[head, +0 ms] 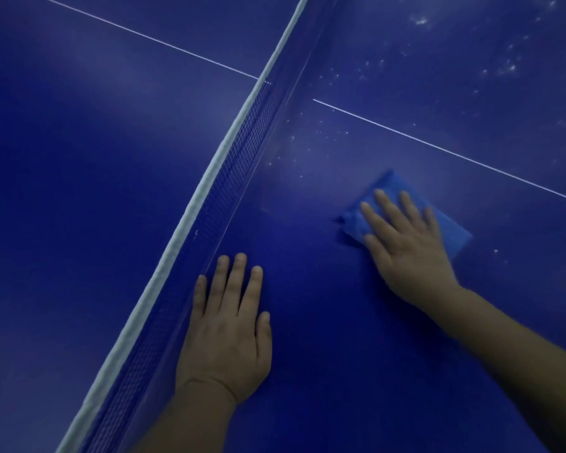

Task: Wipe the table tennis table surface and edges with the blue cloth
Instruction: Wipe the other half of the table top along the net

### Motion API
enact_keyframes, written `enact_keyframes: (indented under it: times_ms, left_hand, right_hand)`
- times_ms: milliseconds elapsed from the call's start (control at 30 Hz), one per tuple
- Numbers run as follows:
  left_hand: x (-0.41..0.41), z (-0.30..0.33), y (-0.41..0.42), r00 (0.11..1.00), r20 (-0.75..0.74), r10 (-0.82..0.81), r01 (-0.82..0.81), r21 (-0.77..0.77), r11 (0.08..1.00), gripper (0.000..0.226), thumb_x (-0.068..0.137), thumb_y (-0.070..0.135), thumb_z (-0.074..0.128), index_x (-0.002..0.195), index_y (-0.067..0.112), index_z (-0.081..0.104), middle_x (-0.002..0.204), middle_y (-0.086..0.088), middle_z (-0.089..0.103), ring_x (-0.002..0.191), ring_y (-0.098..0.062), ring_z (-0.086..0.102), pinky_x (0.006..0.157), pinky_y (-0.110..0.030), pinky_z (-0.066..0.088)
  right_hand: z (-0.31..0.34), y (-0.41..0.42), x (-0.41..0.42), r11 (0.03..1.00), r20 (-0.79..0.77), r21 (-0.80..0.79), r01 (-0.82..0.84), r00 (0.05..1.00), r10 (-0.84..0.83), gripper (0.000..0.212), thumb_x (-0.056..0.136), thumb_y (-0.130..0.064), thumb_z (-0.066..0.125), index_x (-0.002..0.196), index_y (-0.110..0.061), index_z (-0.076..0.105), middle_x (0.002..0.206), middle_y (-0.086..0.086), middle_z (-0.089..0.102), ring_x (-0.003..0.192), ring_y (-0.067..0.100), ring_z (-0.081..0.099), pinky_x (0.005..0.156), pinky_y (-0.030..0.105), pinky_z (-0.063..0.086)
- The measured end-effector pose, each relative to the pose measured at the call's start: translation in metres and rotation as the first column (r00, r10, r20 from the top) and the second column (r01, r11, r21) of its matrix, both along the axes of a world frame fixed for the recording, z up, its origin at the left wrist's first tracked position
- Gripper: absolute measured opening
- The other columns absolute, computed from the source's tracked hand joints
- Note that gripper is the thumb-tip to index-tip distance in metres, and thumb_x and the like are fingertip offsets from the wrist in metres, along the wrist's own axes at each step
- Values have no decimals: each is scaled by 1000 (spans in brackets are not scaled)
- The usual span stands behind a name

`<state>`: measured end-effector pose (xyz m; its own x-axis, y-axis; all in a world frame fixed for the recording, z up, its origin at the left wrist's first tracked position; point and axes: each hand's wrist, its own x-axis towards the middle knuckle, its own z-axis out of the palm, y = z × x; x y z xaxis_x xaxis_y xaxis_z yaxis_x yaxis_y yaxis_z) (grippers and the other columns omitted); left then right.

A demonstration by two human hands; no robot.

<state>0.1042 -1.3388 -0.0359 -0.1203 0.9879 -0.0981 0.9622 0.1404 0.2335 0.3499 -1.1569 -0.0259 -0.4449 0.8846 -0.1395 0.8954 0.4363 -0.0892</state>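
While the right hand (406,246) lies flat on the folded light-blue wiping cloth (451,230), its fingers are straight and slightly spread, pressing the fabric down onto the dark blue table tennis table (324,322). That cloth sits on the right-hand half of the table, a little way from the net and just below the thin white centre line (438,145) that crosses this half; one corner pokes out past the fingertips towards the net, and another edge shows beyond the knuckles on the far side.

Nearer the camera, the left hand (226,331) rests palm-down on the bare tabletop, fingers straight and close together with only narrow gaps, the little finger side just beside the foot of the net. It holds nothing.

A dark mesh net with a white tape along its top (209,178) runs diagonally from the lower left to the upper middle, dividing the playing surface. On the far side of it, a matching white line (144,35) carries on across the other half.

Pale specks and smudges (419,20) are scattered over the upper right of the surface, thickest towards the far corner and thinning out close to the cloth. Light is dim and the tabletop gives back a soft sheen. No writing or brand mark can be read anywhere, and nothing of the room beyond the table shows.
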Motion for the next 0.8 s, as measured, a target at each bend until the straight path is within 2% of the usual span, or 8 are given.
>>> enact_keyframes:
  times_ms: [100,200,267,400,467,600,667,800]
  left_hand:
    - [0,0,0,1000,-9,5,-5,-10,1000,61,99,39,31,154,13,31,165,-10,23,155,-29,15,119,-53,13]
    - [1,1,0,1000,-4,-4,4,-21,1000,61,98,39,32,153,13,31,165,-11,24,154,-30,17,119,-53,14]
    - [1,2,-1,1000,-2,-4,4,-21,1000,60,98,39,33,152,13,31,164,-11,24,154,-30,18,120,-52,14]
    - [3,3,0,1000,-2,-3,3,-14,1000,60,97,37,35,151,12,33,164,-12,26,154,-30,18,119,-52,14]
    - [3,4,1,1000,-1,-2,2,-24,1000,60,96,37,35,152,13,33,164,-11,26,154,-30,18,119,-53,15]
    - [4,4,0,1000,7,0,0,-40,999,60,98,37,33,153,15,29,166,-9,21,155,-29,15,119,-52,14]
    - [2,4,0,1000,0,-2,2,-49,999,60,98,37,33,153,14,28,166,-10,21,155,-29,15,120,-52,13]
    - [1,5,0,1000,-5,-5,5,-51,999,61,96,37,36,152,13,33,164,-12,26,154,-31,19,120,-51,12]
  right_hand:
    - [3,-26,36,994,25,31,108,994,-109,59,102,-54,16,156,-34,31,166,-7,17,155,25,7,122,56,7]
    - [4,-55,-20,992,24,61,-115,993,114,54,102,-50,25,152,-32,34,163,1,29,152,35,19,119,63,14]
    - [2,-62,-72,958,-9,60,-279,960,280,53,102,-48,28,153,-33,32,164,0,26,153,35,16,119,65,13]
    - [1,-12,-155,910,-64,25,-414,908,414,56,101,-48,22,150,-30,43,163,1,31,152,34,17,119,65,9]
    - [5,43,-173,929,-18,3,-371,929,371,65,97,-50,15,148,-26,47,162,4,32,152,36,17,117,66,8]
    - [11,149,-151,999,13,4,40,999,-40,59,104,-49,14,160,-32,17,169,-1,4,154,35,-3,119,65,0]
    - [12,145,-145,997,16,43,67,998,-68,60,103,-48,12,160,-28,17,169,0,2,154,37,-6,120,63,-1]
    - [2,40,-143,926,-23,100,-364,930,368,62,100,-42,19,154,-17,37,164,3,28,152,37,19,118,61,13]
